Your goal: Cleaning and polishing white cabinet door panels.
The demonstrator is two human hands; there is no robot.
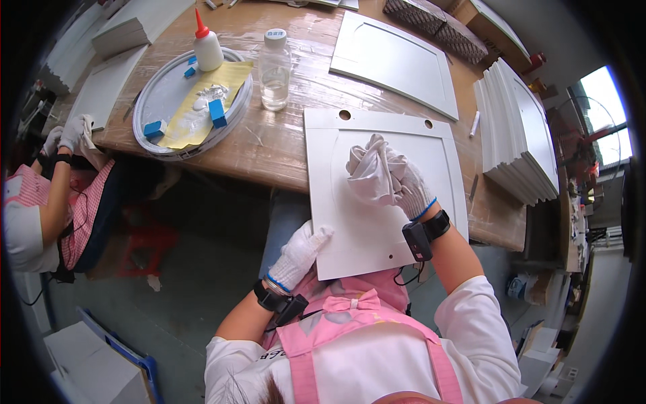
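Note:
A white cabinet door panel (350, 232) lies partly on the table, its near end out over my lap. It has a routed frame groove and several holes. My left hand (301, 252), in a white knit glove, grips the panel's left edge near its lower corner, thumb on top and fingers partly hidden. Bunched in my right hand (415, 192), also gloved, is a crumpled off-white cloth (373, 168), which rests on the panel's face. The right fingers are mostly behind the cloth.
On the table (296, 128), a round lid-like tray (142, 108) carries a red-tipped squeeze bottle (208, 52), yellow sandpaper (178, 131) and blue blocks. Nearby are a clear bottle (275, 74), another panel (390, 60) and a panel stack (515, 135). A co-worker's gloved hand (72, 135) is far left.

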